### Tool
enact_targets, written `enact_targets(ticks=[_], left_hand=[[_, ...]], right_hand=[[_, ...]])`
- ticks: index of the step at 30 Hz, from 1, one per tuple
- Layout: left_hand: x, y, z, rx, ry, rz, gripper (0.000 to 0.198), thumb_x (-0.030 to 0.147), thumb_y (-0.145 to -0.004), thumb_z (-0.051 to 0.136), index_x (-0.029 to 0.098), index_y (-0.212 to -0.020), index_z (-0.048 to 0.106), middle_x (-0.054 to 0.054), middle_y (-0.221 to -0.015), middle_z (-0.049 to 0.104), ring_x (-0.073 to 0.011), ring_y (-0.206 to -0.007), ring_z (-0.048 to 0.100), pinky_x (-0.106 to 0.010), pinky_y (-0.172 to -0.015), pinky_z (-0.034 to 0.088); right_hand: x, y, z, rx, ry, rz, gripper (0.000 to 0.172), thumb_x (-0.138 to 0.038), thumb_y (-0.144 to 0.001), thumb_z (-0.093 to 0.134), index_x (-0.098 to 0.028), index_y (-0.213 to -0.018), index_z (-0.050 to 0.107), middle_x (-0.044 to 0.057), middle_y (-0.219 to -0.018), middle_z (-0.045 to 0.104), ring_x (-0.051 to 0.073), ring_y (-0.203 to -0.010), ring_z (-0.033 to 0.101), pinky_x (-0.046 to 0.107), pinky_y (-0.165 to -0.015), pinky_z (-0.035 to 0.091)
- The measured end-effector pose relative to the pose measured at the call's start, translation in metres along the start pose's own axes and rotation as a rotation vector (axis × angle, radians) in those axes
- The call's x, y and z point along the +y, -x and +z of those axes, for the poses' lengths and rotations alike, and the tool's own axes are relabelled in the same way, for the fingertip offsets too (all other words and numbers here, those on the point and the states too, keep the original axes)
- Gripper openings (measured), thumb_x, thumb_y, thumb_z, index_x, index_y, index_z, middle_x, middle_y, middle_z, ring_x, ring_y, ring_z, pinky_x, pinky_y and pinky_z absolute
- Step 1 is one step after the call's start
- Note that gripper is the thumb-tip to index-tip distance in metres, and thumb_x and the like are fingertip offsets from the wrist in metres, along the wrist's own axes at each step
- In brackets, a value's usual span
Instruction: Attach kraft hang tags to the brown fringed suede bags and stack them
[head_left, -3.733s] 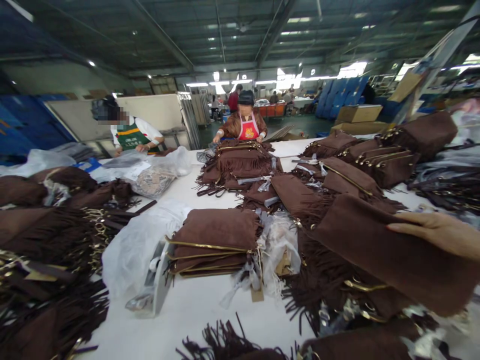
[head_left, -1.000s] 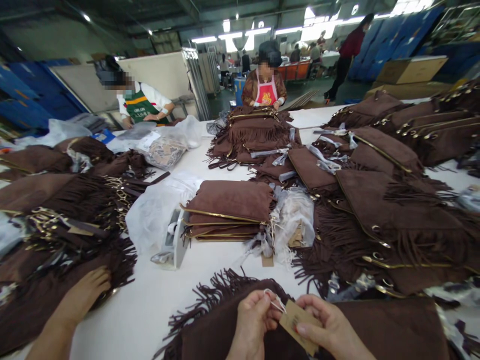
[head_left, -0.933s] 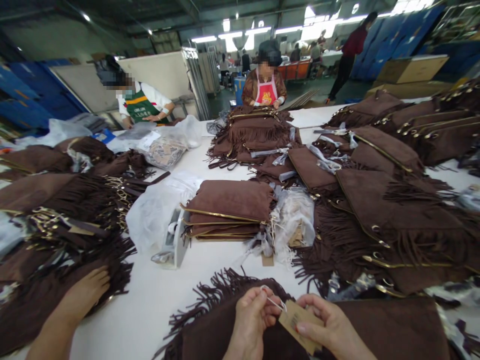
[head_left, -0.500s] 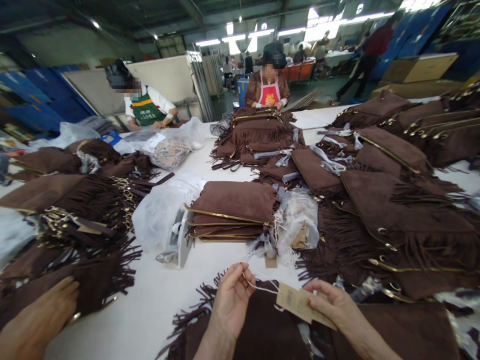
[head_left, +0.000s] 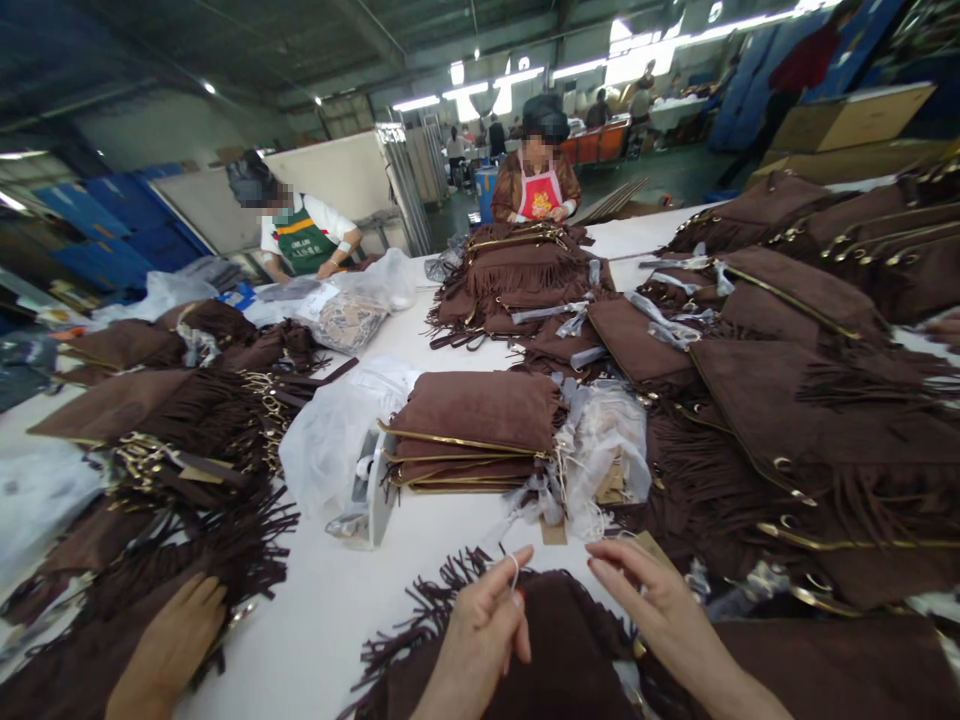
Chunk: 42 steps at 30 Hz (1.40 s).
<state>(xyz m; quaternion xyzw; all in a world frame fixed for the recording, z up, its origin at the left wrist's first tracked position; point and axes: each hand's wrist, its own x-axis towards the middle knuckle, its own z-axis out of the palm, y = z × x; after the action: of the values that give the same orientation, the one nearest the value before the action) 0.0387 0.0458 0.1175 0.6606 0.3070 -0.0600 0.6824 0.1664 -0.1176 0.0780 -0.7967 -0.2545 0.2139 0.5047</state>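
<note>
My left hand (head_left: 484, 625) is raised over a dark brown fringed bag (head_left: 555, 640). A thin white string (head_left: 515, 570) loops round its index finger, and the other fingers are curled. Facing it, my right hand (head_left: 667, 610) has its thumb and index finger stretched apart. Behind those fingers shows the edge of a tan hang tag (head_left: 654, 548); the grip on it is mostly hidden. The fringed bag lies below both hands, partly covered by them. Beyond them is a stack of brown zip bags (head_left: 476, 410) with gold zips.
Another person's hand (head_left: 176, 635) rests on fringed bags at left. A white dispenser-like stand (head_left: 375, 490) and clear plastic bag (head_left: 337, 430) sit beside the stack. Bags (head_left: 810, 410) pile up at right. Two people (head_left: 307, 235) (head_left: 540, 185) work across the white table (head_left: 300, 610).
My right hand's thumb and index finger have parted, and the tag has shifted behind that hand. My left index finger now points toward it with the string looped round. The other person's hand has moved right.
</note>
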Motion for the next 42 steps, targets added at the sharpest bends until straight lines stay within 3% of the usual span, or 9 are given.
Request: enact_targets(ticks=[7, 11, 17, 21, 25, 27, 33, 38, 42], left_hand=[[-0.020, 0.006, 0.025, -0.141, -0.662, 0.286, 0.043, 0.027, -0.087, 0.028, 0.029, -0.126, 0.046, -0.008, -0.071, 0.066, -0.0197, -0.065, 0.061, -0.028, -0.061, 0.038], [-0.036, 0.003, 0.025, -0.195, -0.984, 0.408, 0.043, 0.022, -0.086, 0.027, 0.032, -0.120, 0.051, -0.013, -0.084, 0.067, -0.0282, -0.077, 0.062, -0.035, -0.064, 0.039], [-0.043, 0.004, 0.025, -0.224, -1.274, 0.471, 0.037, 0.014, -0.080, 0.037, 0.025, -0.108, 0.059, -0.013, -0.076, 0.065, -0.0261, -0.067, 0.061, -0.037, -0.063, 0.042], [-0.040, 0.009, 0.025, -0.226, -1.169, 0.559, 0.044, 0.014, -0.084, 0.031, 0.025, -0.122, 0.049, -0.012, -0.082, 0.066, -0.0228, -0.075, 0.061, -0.034, -0.067, 0.045], [-0.066, 0.017, 0.025, 0.146, -1.005, 0.691, 0.055, 0.020, -0.082, 0.042, 0.016, -0.135, 0.029, -0.017, -0.133, 0.041, -0.0274, -0.123, 0.037, -0.039, -0.099, 0.035], [-0.093, 0.018, 0.024, 0.237, -1.037, 0.673, 0.064, 0.027, -0.079, 0.051, 0.010, -0.136, 0.027, -0.019, -0.140, 0.030, -0.0297, -0.129, 0.027, -0.042, -0.103, 0.031], [-0.162, 0.004, 0.032, -0.029, -1.439, 0.643, 0.054, 0.004, -0.076, 0.043, 0.021, -0.127, 0.043, -0.011, -0.123, 0.054, -0.0283, -0.113, 0.050, -0.043, -0.089, 0.046], [-0.147, 0.012, 0.054, 0.027, -1.300, 0.465, 0.038, 0.013, -0.083, 0.044, 0.013, -0.121, 0.051, -0.023, -0.125, 0.048, -0.0389, -0.119, 0.041, -0.062, -0.089, 0.038], [-0.118, 0.025, 0.043, -0.051, -0.977, 0.381, 0.035, 0.028, -0.084, 0.052, 0.015, -0.116, 0.051, -0.014, -0.122, 0.052, -0.0261, -0.110, 0.050, -0.048, -0.090, 0.044]], right_hand=[[-0.033, 0.018, 0.019, -0.209, -0.213, -0.086, 0.028, -0.034, -0.080, 0.052, -0.024, -0.105, 0.059, 0.006, -0.100, 0.058, 0.022, -0.088, 0.054, 0.031, -0.076, 0.044], [-0.024, 0.022, 0.013, -0.307, -0.233, -0.095, 0.021, -0.031, -0.079, 0.054, -0.023, -0.095, 0.062, 0.005, -0.092, 0.058, 0.021, -0.085, 0.053, 0.031, -0.076, 0.041], [-0.024, 0.028, 0.014, -0.382, -0.415, 0.037, 0.022, -0.040, -0.074, 0.059, -0.019, -0.069, 0.066, 0.003, -0.074, 0.057, 0.019, -0.074, 0.052, 0.028, -0.069, 0.039], [-0.025, 0.034, 0.013, -0.235, -0.616, 0.179, 0.023, -0.043, -0.075, 0.060, -0.020, -0.074, 0.062, 0.002, -0.082, 0.059, 0.019, -0.082, 0.051, 0.028, -0.075, 0.038], [-0.023, 0.037, -0.002, -0.042, -0.769, 0.255, 0.023, -0.044, -0.078, 0.058, -0.021, -0.079, 0.059, 0.002, -0.083, 0.062, 0.018, -0.081, 0.052, 0.027, -0.076, 0.038], [-0.020, 0.038, -0.012, 0.059, -0.791, 0.215, 0.021, -0.044, -0.079, 0.058, -0.022, -0.078, 0.058, -0.001, -0.072, 0.060, 0.015, -0.072, 0.051, 0.025, -0.070, 0.038], [-0.011, 0.048, -0.026, 0.203, -0.670, 0.162, 0.020, -0.041, -0.079, 0.060, -0.022, -0.081, 0.057, -0.004, -0.059, 0.052, 0.013, -0.059, 0.047, 0.024, -0.060, 0.038], [-0.010, 0.056, -0.018, 0.188, -0.648, 0.177, 0.023, -0.043, -0.078, 0.060, -0.021, -0.083, 0.056, -0.003, -0.058, 0.054, 0.012, -0.057, 0.051, 0.023, -0.057, 0.041], [-0.010, 0.060, -0.017, 0.138, -0.478, 0.220, 0.029, -0.049, -0.075, 0.058, -0.021, -0.082, 0.057, -0.006, -0.055, 0.048, 0.009, -0.044, 0.042, 0.020, -0.043, 0.035]])
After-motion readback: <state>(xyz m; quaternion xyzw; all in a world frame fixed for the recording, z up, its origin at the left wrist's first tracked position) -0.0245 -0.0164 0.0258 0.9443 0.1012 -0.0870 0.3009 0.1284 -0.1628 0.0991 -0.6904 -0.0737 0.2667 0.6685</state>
